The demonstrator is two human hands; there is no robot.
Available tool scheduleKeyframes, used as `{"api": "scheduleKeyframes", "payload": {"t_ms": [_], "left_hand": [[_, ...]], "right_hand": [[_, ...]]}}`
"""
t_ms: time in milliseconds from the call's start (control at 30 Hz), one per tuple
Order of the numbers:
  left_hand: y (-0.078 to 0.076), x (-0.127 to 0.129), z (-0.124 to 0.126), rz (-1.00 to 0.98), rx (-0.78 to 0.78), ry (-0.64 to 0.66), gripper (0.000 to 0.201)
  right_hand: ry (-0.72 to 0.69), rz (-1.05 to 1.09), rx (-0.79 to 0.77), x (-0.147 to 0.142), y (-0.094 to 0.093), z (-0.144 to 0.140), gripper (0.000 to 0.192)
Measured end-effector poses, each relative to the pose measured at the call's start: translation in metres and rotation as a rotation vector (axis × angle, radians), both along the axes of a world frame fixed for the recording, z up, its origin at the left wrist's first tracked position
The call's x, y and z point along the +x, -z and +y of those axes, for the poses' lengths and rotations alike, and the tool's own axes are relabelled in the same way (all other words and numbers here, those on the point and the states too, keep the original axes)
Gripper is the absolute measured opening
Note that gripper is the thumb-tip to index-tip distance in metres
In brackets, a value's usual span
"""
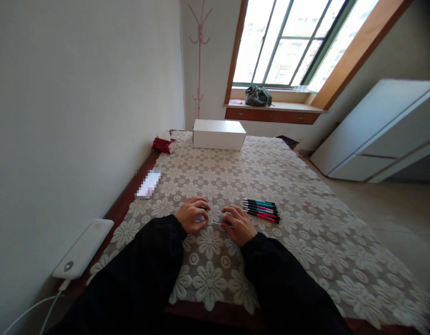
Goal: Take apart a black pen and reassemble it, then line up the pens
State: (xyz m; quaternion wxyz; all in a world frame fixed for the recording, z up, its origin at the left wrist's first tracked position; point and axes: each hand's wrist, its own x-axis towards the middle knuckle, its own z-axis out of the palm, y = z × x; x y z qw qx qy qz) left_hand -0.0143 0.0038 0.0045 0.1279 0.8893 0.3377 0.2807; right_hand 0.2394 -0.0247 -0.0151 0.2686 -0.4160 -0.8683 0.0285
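power bank (83,249) lies at bench edge far left | your left hand (191,215) curls, grip closed on a dark pen part (203,208) | thin refill (215,223) spans between hands | your right hand (238,224) pinches its other end, palm down | row of pens (262,210) lies just right on lace tablecloth (292,195).

left hand (190,215) + right hand (240,225): on pen parts (215,222) | pens (262,210) beside right

Daylight from overexposed window (288,42), panes blown white. Room evenly bright; dark sleeves (148,270) lose detail. Wide-angle bending at edges, walls slanted. Small pixelated patch (148,184) on surface (305,242).
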Motion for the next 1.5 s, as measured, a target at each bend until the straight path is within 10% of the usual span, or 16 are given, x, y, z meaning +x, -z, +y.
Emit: {"api": "scheduleKeyframes", "payload": {"t_ms": [1500], "left_hand": [[0.002, 0.009, -0.005, -0.048, 0.034, 0.005, 0.016]], "right_hand": [[-0.029, 0.087, -0.028, -0.003, 0.001, -0.001, 0.006]]}}
